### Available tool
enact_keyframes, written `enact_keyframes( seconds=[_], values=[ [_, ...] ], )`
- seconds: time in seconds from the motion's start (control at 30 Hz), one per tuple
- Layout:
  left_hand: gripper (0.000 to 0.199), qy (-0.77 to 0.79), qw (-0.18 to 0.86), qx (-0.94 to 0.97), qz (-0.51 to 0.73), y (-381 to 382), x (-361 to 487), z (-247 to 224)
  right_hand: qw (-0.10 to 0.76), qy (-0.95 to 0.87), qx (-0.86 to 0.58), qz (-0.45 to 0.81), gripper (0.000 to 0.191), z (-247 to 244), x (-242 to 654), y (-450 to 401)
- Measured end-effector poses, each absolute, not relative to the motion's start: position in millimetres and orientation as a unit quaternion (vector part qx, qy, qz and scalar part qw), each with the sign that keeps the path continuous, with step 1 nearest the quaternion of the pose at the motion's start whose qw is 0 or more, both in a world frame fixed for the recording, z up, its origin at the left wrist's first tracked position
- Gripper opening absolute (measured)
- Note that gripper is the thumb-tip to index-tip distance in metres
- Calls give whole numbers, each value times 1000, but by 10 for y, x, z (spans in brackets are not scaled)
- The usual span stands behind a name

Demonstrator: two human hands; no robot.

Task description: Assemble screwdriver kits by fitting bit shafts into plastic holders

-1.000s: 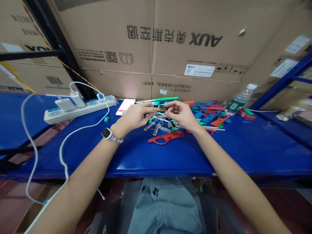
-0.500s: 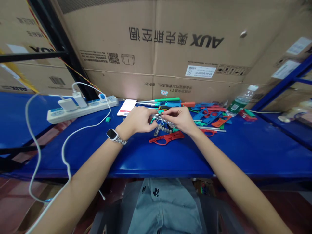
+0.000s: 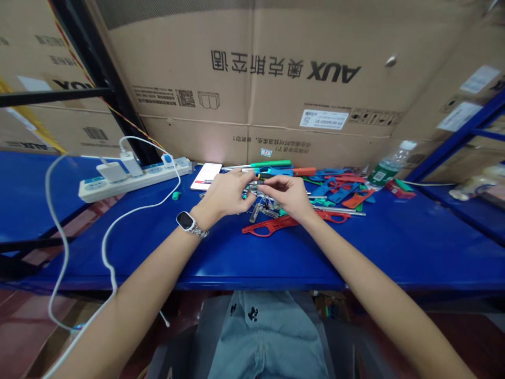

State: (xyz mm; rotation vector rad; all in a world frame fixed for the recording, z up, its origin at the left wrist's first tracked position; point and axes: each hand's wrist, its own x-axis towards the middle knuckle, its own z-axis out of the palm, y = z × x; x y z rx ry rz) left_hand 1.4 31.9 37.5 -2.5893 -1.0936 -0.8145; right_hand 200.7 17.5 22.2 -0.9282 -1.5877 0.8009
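Over the middle of the blue table, my left hand (image 3: 226, 193) and my right hand (image 3: 291, 198) meet with bent fingers. Between their fingertips is a slim metal piece (image 3: 255, 185), gripped from both sides; its exact kind is too small to make out. Just below lie small clear plastic parts (image 3: 255, 212) and thin wires, partly hidden by the fingers. A red plastic lighter casing (image 3: 272, 226) lies nearest me, its right part behind my right wrist. Beyond the hands are a green-handled tool (image 3: 274, 163) and an orange-ended tool (image 3: 305, 171).
Blue lighter casings (image 3: 342, 190) and metal tubes are heaped to the right, beside a plastic bottle (image 3: 385, 171). A phone (image 3: 206, 175) lies behind my left hand. On the left are a power strip (image 3: 136, 181) and a looping white cable (image 3: 105, 247). Cardboard (image 3: 284, 31) backs the table.
The view has tilted slightly. Both hands stay together at the metal piece, with their fingers shifted a little; the left fingers look slightly more extended.
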Motion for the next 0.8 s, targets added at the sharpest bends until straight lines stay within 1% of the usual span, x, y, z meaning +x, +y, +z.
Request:
enact_keyframes(
  seconds=[0.1,0.13,0.2,0.33,0.43,0.53,0.63,0.73,0.8],
  values=[
    [22,-340,89,-885,-306,317,-1,374,547,-668,-385,327,31,231,2017,178],
    [20,-329,94,-888,-307,319,-7,377,552,-669,-379,322,32,237,2019,172],
    [25,-314,115,-893,-300,326,-14,385,557,-677,-369,310,32,248,2017,149],
    [30,-284,130,-903,-296,347,-15,389,563,-695,-357,268,20,255,1997,92],
    [29,-255,116,-900,-334,375,-25,375,572,-705,-345,239,14,252,2000,76],
    [25,-225,88,-889,-388,424,-54,356,574,-714,-337,217,11,251,2021,84],
    [20,-191,88,-885,-416,485,-90,336,570,-717,-338,216,10,259,2041,91],
    [22,-165,93,-881,-433,525,-113,317,554,-721,-357,214,9,272,2046,83],
    [23,-175,98,-879,-433,522,-115,313,545,-722,-370,212,7,280,2042,73]
  ],
)
